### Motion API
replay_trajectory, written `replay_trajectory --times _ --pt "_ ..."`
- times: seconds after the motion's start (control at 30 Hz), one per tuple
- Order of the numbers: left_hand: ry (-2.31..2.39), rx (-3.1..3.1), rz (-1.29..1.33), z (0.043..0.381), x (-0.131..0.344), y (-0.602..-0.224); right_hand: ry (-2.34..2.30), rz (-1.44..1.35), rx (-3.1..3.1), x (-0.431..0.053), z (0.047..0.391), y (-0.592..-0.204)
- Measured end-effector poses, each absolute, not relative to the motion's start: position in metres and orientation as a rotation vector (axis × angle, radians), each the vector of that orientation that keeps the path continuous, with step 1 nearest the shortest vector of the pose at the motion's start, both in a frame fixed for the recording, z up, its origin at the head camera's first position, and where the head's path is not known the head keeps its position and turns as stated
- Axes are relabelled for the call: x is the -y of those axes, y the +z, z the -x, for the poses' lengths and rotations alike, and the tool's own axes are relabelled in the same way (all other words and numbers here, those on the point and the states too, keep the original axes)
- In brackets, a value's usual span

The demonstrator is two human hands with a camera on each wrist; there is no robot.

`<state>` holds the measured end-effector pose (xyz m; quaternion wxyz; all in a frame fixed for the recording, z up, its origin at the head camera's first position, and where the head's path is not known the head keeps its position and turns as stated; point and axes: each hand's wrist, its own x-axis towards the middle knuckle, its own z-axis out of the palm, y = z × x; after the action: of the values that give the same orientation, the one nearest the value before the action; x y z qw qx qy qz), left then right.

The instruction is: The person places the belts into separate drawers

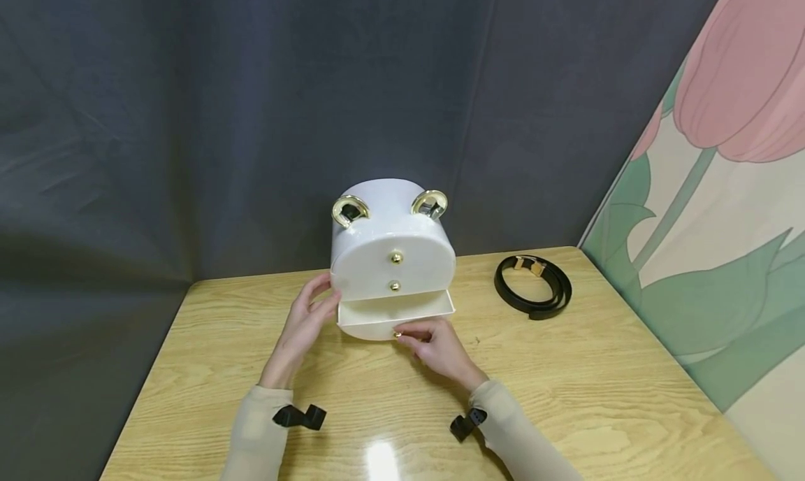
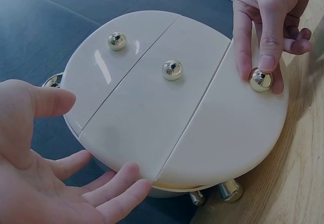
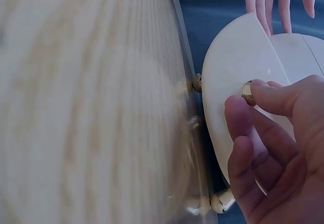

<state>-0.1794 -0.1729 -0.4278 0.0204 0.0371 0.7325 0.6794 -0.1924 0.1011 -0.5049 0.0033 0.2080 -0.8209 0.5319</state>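
A rounded white drawer box [image 1: 390, 219] with two gold-rimmed ears stands at the back of the table. Its bottom drawer [image 1: 361, 331] is pulled partway out, and the inside shows in the head view. My right hand [image 1: 443, 348] pinches that drawer's round gold knob [image 2: 260, 81] between thumb and fingers. Along the box's left side lies my left hand [image 1: 306, 321], fingers spread and fairly straight, fingertips at the edge near the drawer seam. The upper knob [image 2: 117, 41] and middle knob [image 2: 172, 70] are on the closed drawer fronts above.
To the right of the box lies a coiled black belt [image 1: 533, 303] with gold-coloured metal parts. A dark curtain [image 1: 314, 103] hangs behind the wooden table [image 1: 553, 397]. On the right side rises a wall with a tulip picture [image 1: 723, 208]. Short gold feet [image 2: 231, 190] support the box.
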Motion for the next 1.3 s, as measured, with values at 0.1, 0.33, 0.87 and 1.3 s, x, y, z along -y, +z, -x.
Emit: replay_trajectory --times 0.1,0.33,0.87,1.3 --pt "2.101 -2.273 -0.112 0.179 0.173 -0.427 1.684 -0.656 2.582 -0.101 0.189 -0.504" --pt "2.094 -2.277 -0.122 0.179 0.173 -0.427 1.731 -0.65 2.607 -0.101 0.184 -0.502" --pt "2.1 -2.281 -0.095 0.181 0.173 -0.428 1.713 -0.64 2.674 -0.107 0.175 -0.501" --pt "2.087 -2.299 -0.103 0.181 0.173 -0.428 1.685 -0.696 2.656 -0.108 0.173 -0.501"
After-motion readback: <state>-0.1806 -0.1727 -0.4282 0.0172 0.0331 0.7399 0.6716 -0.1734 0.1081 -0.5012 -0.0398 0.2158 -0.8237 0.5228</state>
